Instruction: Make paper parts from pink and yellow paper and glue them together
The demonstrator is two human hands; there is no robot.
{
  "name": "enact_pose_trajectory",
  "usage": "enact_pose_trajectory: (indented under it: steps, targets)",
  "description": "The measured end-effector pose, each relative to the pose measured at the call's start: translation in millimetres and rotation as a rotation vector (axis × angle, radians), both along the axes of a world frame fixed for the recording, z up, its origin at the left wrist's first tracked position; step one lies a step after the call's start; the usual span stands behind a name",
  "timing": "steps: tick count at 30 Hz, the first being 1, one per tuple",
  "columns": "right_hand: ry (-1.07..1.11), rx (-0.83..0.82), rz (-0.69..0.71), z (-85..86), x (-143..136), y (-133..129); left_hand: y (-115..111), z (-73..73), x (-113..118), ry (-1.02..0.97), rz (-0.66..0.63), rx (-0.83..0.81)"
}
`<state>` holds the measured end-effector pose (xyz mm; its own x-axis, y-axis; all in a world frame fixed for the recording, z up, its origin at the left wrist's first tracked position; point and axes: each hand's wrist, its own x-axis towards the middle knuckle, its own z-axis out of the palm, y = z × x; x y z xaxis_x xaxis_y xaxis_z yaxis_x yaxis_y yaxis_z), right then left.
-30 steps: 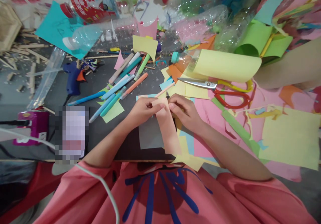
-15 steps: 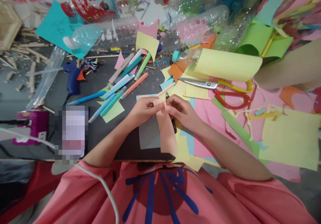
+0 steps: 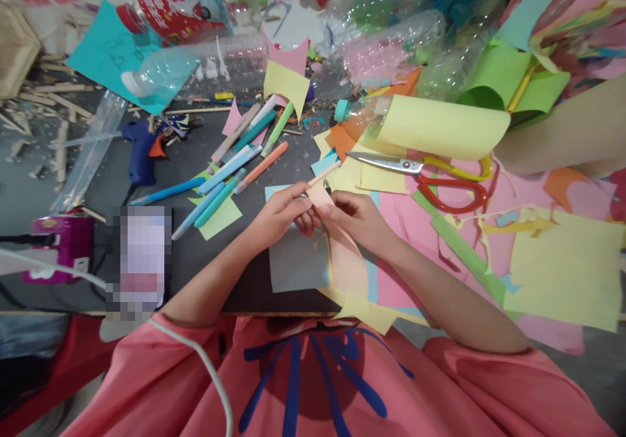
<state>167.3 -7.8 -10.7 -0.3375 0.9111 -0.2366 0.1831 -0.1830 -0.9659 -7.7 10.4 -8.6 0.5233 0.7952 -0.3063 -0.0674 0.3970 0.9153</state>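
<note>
A peach paper strip (image 3: 348,257) hangs down from my fingers, its lower end bending toward the table edge. My right hand (image 3: 359,222) pinches it near the top, thumb over the paper. At the strip's upper left corner are the bent fingers of my left hand (image 3: 286,214), closed around its edge; the fingertips are partly hidden. Small paper scraps (image 3: 316,244) show just below the hands. Beneath lies a grey-blue paper sheet (image 3: 296,267). The tip of a dark pen (image 3: 327,186) sticks out beyond my right hand, the rest covered.
Scissors (image 3: 420,169) with red and yellow handles lie to the right, among coloured paper. Several markers (image 3: 225,169) are spread at left, near a blue glue gun (image 3: 141,153) and a phone (image 3: 144,254). Plastic bottles (image 3: 220,65) line the back. Another person's arm (image 3: 562,127) reaches in at right.
The paper strip has swung to the right, now covering the pen's lower part. My left hand's fingers have shifted and curled below the strip's top; my right hand has turned slightly.
</note>
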Motion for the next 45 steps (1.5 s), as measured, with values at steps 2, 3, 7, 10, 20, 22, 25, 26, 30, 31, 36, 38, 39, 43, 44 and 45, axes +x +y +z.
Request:
enact_pose_trajectory:
  steps: [2,3,7,10,20,22,25,26,30,31,36,38,39,43,44,45]
  targets:
    - [-0.026,-0.006,-0.004,-0.1,0,0,0,0.4,0,0.016,0.0,0.018]
    - [-0.035,-0.013,-0.007,-0.3,0,0,0,0.7,0,0.034,-0.001,0.027]
    - [-0.046,-0.038,-0.027,-0.5,-2,-1,1,2.0,0,0.078,0.0,0.045]
    - [0.047,-0.12,-0.005,2.3,0,0,1,2.9,0,0.07,0.038,0.041]
    - [0.129,-0.258,0.085,9.3,9,7,1,3.6,0,0.048,0.147,0.039]
    - [0.103,-0.211,0.062,6.9,7,5,2,3.0,0,0.06,0.156,0.033]
    - [0.067,-0.161,0.035,4.9,3,4,2,1.0,0,0.085,0.149,0.032]
    - [0.067,-0.151,0.03,4.9,3,4,1,0.4,0,0.087,0.144,0.035]
    - [0.164,-0.199,0.084,5.4,3,4,1,-0.2,0,0.072,0.134,0.046]
    - [0.194,-0.235,0.108,5.2,3,4,1,0.3,0,0.072,0.13,0.044]
    - [0.271,-0.367,0.186,1.7,6,3,2,1.8,-1,0.106,0.121,0.074]
    - [0.279,-0.378,0.184,0.4,7,3,2,1.3,-2,0.111,0.137,0.09]
    - [0.273,-0.379,0.192,0.2,7,3,2,1.0,-1,0.11,0.147,0.097]
    - [0.24,-0.388,0.315,3.2,5,2,0,2.2,1,0.127,0.079,0.141]
    - [0.237,-0.394,0.347,4.5,4,1,0,3.1,1,0.136,0.047,0.15]
    - [0.236,-0.397,0.367,5.7,3,1,0,3.9,1,0.145,0.03,0.159]
